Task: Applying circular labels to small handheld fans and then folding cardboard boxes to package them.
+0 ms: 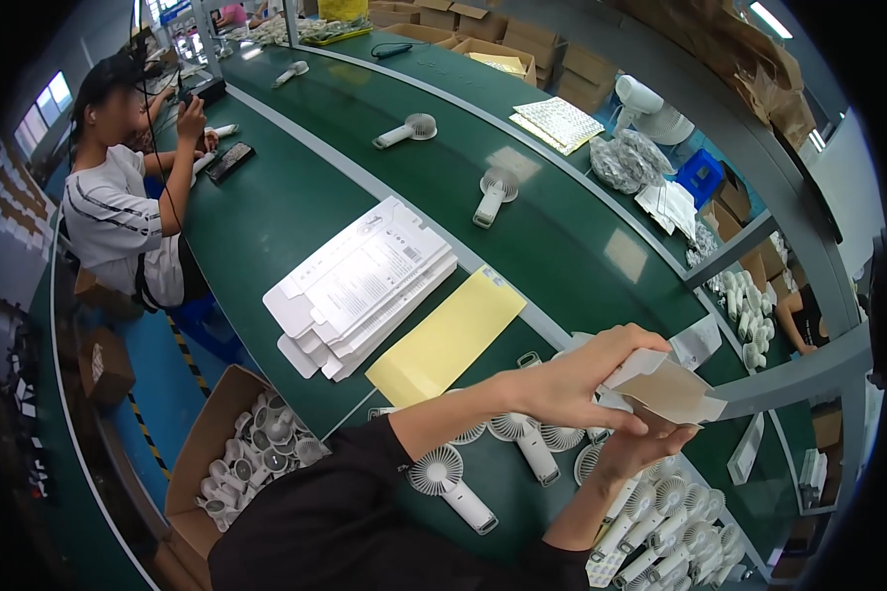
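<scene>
A small open white carton [675,389] is between my hands, tilted, its flaps standing out and its brownish inside showing. My left hand [572,379] grips it from the left, thumb below and fingers along its upper edge. From below, my right hand [633,455] holds its lower side, and some of its fingers are hidden. Under my arms, several white handheld fans [453,490] lie on the green table. To the left are a stack of flattened white cartons [365,276] and a yellow sheet of stickers [448,340].
Several fans, one of them [496,192], lie spaced along the green conveyor belt [365,84]. A heap of fans [675,532] sits at lower right. A cardboard box of fan parts [256,458] stands at lower left. Another person [118,197] works across the left side. A metal post [818,379] rises right.
</scene>
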A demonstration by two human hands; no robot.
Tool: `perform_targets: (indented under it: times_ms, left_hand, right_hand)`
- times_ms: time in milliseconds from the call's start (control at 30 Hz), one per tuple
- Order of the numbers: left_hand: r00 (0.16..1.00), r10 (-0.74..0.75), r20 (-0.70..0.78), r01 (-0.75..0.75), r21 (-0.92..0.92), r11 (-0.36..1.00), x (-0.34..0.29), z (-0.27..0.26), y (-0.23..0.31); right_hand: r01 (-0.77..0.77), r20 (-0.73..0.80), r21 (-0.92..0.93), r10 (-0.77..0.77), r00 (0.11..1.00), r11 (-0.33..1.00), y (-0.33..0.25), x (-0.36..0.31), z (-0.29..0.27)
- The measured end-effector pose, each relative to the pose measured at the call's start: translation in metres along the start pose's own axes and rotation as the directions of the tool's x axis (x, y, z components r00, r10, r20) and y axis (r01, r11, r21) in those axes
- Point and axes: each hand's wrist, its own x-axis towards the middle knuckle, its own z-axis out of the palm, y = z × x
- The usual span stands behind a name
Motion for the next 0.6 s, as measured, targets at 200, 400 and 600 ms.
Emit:
perform_targets:
  times_ms: [200, 400, 600]
  left_hand:
    - [0.965, 0.129, -0.228, -0.095, 0.154, 0.983, -0.004, 0.019, -0.012]
    - [0.878, 0.261, -0.401, -0.130, 0.324, 0.937, -0.005, 0.024, -0.014]
    - [0.870, -0.016, -0.492, -0.023, -0.074, 0.997, -0.010, 0.020, -0.007]
  right_hand:
    - [-0.058, -0.037, 0.045, 0.060, 0.998, 0.997, -0.002, -0.005, 0.009]
    - [-0.017, -0.040, -0.049, 0.015, 0.999, 0.999, -0.005, -0.010, 0.022]
    - [0.526, 0.143, -0.366, -0.512, 0.847, 0.768, 0.011, -0.017, 0.016]
